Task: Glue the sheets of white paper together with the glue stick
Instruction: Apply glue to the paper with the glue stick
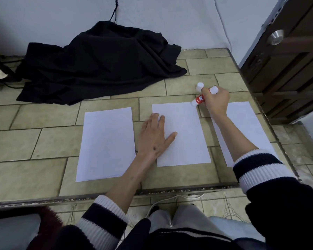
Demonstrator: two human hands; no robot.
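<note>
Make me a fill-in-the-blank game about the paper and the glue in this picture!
1. There are ___ sheets of white paper on the tiled table.
2. The left hand presses flat on the ___ sheet.
3. The right hand grips the glue stick, and its tip touches the middle sheet at the far ___ corner.
4. The white cap stands ___ the glue stick.

Missing words: three; middle; right; off

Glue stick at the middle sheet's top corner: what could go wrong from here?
1. The left hand presses only the middle sheet's left edge; strokes by the glue stick might lift or crease the far corner.
2. The loose cap stands close behind the right hand; it could get knocked away.
</note>
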